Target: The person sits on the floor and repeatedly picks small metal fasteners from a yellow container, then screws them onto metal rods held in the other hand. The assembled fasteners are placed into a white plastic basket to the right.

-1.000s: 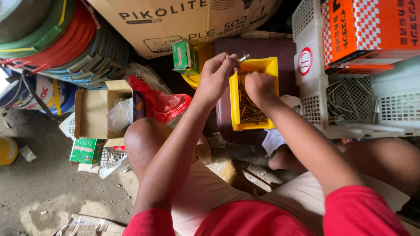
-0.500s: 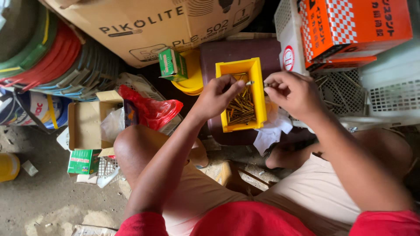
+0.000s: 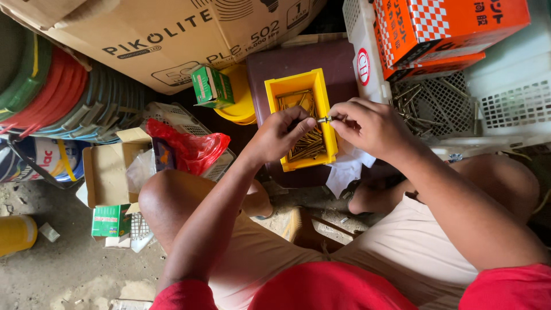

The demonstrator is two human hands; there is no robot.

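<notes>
A yellow plastic bin (image 3: 295, 86) full of brass-coloured screws rests on a dark maroon box (image 3: 275, 66) in front of me. Over the bin's right side, my left hand (image 3: 281, 135) and my right hand (image 3: 370, 126) pinch the two ends of one small screw (image 3: 325, 120) between their fingertips. My bare knees frame the spot where I sit on the floor.
A white perforated crate (image 3: 505, 109) holding loose screws stands at the right under orange checked boxes (image 3: 442, 28). A big cardboard carton (image 3: 166, 34), green small boxes (image 3: 211, 86), a red plastic bag (image 3: 192, 149), an open carton (image 3: 106, 172) and stacked coloured hoses (image 3: 51, 97) crowd the left.
The view has shifted and the bin now sits lower left of where it was. Both hands came out of the bin and met above its right edge, holding one screw.
</notes>
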